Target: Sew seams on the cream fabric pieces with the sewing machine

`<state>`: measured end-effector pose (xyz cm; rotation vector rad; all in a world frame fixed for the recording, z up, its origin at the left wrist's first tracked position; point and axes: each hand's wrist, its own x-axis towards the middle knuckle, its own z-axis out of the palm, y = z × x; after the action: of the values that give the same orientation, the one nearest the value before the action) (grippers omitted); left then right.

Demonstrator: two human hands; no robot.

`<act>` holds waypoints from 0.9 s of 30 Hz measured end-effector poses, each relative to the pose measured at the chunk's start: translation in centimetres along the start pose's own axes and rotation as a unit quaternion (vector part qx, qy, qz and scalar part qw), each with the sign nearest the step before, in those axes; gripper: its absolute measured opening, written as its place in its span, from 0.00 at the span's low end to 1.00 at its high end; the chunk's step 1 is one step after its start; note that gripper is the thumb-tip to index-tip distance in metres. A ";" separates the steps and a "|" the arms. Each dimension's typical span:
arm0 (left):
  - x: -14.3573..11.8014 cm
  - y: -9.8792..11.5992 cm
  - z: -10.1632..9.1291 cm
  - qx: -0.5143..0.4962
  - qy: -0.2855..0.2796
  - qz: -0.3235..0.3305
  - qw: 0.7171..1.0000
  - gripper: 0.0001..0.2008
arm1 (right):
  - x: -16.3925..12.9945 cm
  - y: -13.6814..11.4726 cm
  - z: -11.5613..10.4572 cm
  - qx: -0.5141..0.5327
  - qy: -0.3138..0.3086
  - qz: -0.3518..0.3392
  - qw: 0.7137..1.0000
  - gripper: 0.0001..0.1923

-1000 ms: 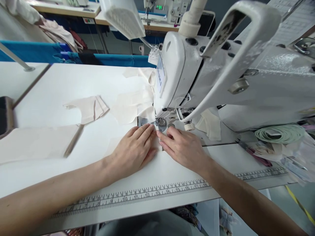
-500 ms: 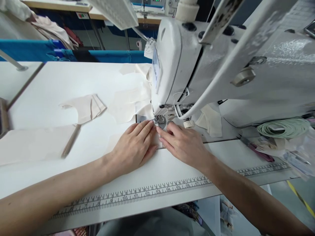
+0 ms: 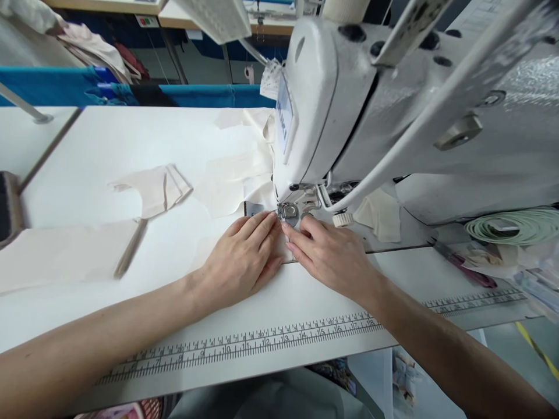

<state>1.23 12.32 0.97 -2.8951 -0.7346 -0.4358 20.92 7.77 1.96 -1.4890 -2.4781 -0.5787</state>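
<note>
My left hand (image 3: 242, 259) lies flat, fingers together, pressing a small cream fabric piece (image 3: 205, 247) onto the white table just before the presser foot (image 3: 288, 212) of the white sewing machine (image 3: 349, 110). My right hand (image 3: 329, 253) rests flat beside it on the right, fingertips almost touching the left fingertips at the foot. Most of the fabric piece is hidden under both hands. Sewn cream fabric (image 3: 231, 180) trails out behind the needle to the left.
Folded cream pieces (image 3: 152, 189) and a larger flat cream panel (image 3: 61, 256) lie on the left of the table (image 3: 113, 139). A printed ruler strip (image 3: 262, 340) runs along the front edge. Coiled pale green tape (image 3: 510, 224) and clutter sit at the right. Blue bins stand behind.
Both hands have crept slightly forward toward the presser foot with the fabric under them. The view has shifted a little.
</note>
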 end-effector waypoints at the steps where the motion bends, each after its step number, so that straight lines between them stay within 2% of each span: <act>1: 0.0 0.0 0.0 0.000 0.000 0.001 1.000 0.24 | 0.0 0.0 0.0 -0.001 -0.003 0.001 1.000 0.17; 9: 0.0 -0.3 0.1 0.000 -0.003 0.000 1.000 0.24 | -0.2 0.1 0.1 0.032 -0.019 0.028 0.999 0.17; 13: 0.1 -0.4 0.1 -0.011 -0.022 -0.010 1.000 0.25 | -0.3 2.1 0.6 0.112 0.006 0.098 0.989 0.19; 15: 0.1 -0.4 0.0 -0.015 -0.027 -0.010 0.999 0.25 | -0.1 3.5 1.2 0.116 0.025 0.124 0.985 0.21; 19: 0.1 -0.4 0.0 -0.021 -0.022 -0.013 0.999 0.25 | 0.5 5.2 2.3 0.096 0.060 0.118 0.987 0.20; 27: -0.1 -0.4 0.1 -0.044 -0.016 -0.013 0.999 0.22 | 0.3 5.2 3.0 0.129 0.083 0.126 0.980 0.21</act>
<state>0.99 12.71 0.84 -2.9845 -0.7774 -0.4374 25.42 11.43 0.57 -1.5468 -2.1022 -0.3070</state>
